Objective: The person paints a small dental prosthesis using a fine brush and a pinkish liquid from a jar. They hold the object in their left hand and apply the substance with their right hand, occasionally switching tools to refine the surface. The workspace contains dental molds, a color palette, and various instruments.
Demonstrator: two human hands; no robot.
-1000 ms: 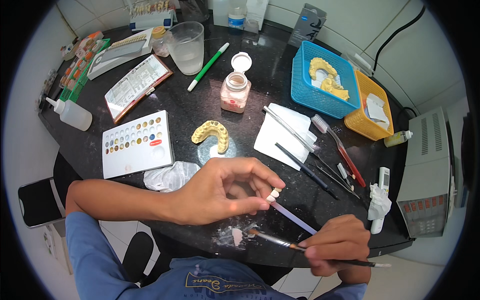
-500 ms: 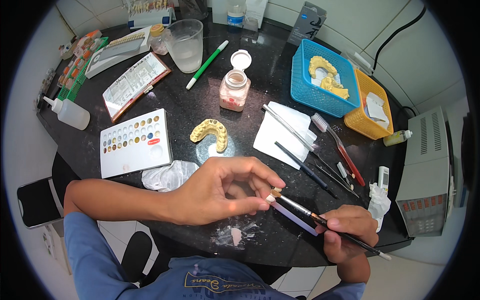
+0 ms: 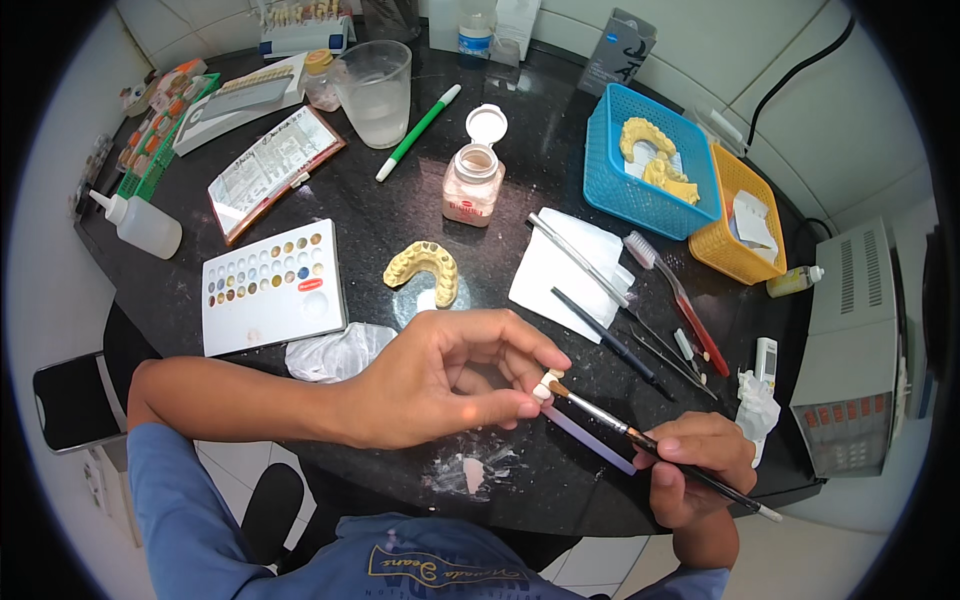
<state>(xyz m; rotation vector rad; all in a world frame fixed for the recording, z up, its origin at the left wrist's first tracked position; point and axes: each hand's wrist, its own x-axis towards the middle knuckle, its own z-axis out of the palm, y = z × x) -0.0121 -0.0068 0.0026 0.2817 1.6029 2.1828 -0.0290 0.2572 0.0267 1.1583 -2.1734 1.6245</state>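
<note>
My left hand (image 3: 450, 385) pinches a small white dental bridge (image 3: 546, 388) of tooth shapes between thumb and fingers; part of it is hidden by the fingertips. The fine brush (image 3: 600, 415), dark-handled with a metal collar, is gripped by my right hand (image 3: 695, 465), and its brown bristle tip touches the teeth. Below the brush runs a lavender stick (image 3: 590, 440); I cannot tell whether it touches either hand. Ahead of my left hand, a yellowish dental arch model (image 3: 422, 268) sits on the black counter (image 3: 390, 490). Pinkish powder (image 3: 473, 473) is smeared nearer to me.
A white stain palette (image 3: 270, 330) and crumpled tissue (image 3: 335, 355) lie left. Farther off stand an open powder jar (image 3: 473, 190) and a water cup (image 3: 378, 95). White paper (image 3: 545, 275), a toothbrush (image 3: 680, 300) and a blue basket (image 3: 620, 205) are to the right.
The brush tip has moved slightly up and to the right along the small teeth. Both hands keep their grips, and the whole view has shifted a little.
</note>
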